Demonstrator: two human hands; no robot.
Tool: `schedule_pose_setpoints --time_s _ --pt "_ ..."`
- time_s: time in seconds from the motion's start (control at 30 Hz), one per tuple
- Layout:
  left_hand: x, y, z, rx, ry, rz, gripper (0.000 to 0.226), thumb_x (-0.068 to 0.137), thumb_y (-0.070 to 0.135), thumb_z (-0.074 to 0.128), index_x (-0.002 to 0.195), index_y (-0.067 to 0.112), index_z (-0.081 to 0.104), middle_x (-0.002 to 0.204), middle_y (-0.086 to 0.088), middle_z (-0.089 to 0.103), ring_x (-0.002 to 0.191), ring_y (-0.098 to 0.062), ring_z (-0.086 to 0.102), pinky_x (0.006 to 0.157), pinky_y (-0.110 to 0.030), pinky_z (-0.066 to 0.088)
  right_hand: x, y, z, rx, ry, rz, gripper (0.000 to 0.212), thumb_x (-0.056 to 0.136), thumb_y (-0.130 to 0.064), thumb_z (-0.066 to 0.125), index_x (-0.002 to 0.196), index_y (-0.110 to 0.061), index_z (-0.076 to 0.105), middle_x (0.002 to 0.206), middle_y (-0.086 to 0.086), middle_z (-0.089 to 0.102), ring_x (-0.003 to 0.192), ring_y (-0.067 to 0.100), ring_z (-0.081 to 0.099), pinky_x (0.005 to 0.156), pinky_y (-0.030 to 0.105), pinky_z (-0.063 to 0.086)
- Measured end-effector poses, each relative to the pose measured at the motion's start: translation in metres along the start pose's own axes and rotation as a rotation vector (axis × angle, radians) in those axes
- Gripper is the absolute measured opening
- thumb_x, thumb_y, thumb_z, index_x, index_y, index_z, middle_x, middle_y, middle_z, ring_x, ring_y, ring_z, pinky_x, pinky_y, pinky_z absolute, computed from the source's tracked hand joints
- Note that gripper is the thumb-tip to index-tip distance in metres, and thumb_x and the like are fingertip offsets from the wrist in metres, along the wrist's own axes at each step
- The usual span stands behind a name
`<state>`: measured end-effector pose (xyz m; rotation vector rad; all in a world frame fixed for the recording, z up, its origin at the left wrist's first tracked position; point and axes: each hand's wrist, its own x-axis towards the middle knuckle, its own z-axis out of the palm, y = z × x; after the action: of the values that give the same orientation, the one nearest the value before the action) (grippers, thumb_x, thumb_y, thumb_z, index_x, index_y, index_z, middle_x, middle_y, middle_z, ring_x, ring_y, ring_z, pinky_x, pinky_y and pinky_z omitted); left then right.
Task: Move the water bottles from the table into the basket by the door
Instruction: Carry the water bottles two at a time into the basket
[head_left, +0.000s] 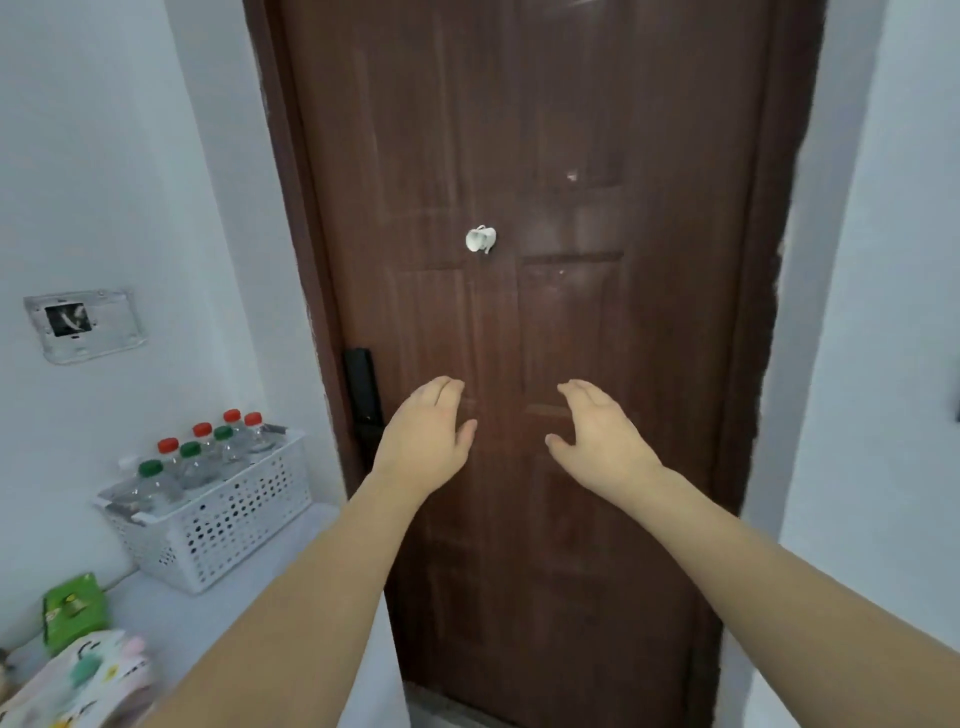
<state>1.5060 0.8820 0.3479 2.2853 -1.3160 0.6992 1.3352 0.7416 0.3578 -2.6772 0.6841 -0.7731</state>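
Note:
A white perforated basket (228, 525) stands on a white surface at the left, beside the brown door (545, 208). Several clear water bottles (200, 462) with red and green caps stand upright inside it. My left hand (426, 441) and my right hand (602, 441) are both raised in front of the door's lower half, fingers relaxed and holding nothing. Both hands are well to the right of the basket and apart from it.
The white counter (218, 608) under the basket also carries a green packet (72, 608) and a patterned pouch (88, 680) at the lower left. A black door lock (363, 395) sits on the door's left edge. An intercom panel (83, 325) hangs on the left wall.

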Motion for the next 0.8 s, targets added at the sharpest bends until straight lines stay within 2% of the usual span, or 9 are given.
schedule_pose_setpoints --time_s 0.13,0.37,0.57,0.8 --pt "-0.023 0.093 0.014 -0.026 0.038 -0.038 0.054 0.098 0.033 0.054 0.145 0.007 0.044 0.149 -0.008 0.047 0.14 -0.023 0.04 0.117 -0.034 0.032 -0.053 0.072 -0.041 -0.021 -0.005 -0.015 0.067 0.094 -0.032 0.057 0.151 -0.011 0.029 0.158 0.006 0.028 0.147 0.021 0.022 0.119 0.032 0.018" --pt "-0.051 0.219 0.019 -0.014 -0.026 -0.033 0.057 0.098 0.037 0.055 0.147 0.01 0.043 0.15 -0.006 0.046 0.14 -0.022 0.04 0.117 -0.037 0.034 -0.135 0.153 -0.1 -0.031 -0.019 0.053 0.067 0.094 -0.036 0.058 0.152 -0.018 0.028 0.158 0.001 0.027 0.146 0.019 0.026 0.117 0.03 0.023" --pt "-0.056 0.279 0.009 -0.017 -0.042 0.014 0.057 0.099 0.037 0.053 0.148 0.012 0.041 0.153 -0.005 0.043 0.143 -0.021 0.037 0.118 -0.035 0.032 -0.172 0.189 -0.14 -0.031 0.005 0.13 0.065 0.095 -0.037 0.056 0.151 -0.017 0.028 0.158 0.002 0.028 0.145 0.021 0.028 0.117 0.034 0.024" --pt "-0.063 0.322 0.018 -0.131 -0.124 0.006 0.059 0.099 0.043 0.052 0.15 0.018 0.037 0.157 0.0 0.038 0.145 -0.019 0.035 0.118 -0.036 0.033 -0.215 0.211 -0.174 -0.119 -0.054 0.282 0.066 0.096 -0.037 0.054 0.153 -0.018 0.024 0.161 0.0 0.022 0.147 0.02 0.022 0.118 0.033 0.02"
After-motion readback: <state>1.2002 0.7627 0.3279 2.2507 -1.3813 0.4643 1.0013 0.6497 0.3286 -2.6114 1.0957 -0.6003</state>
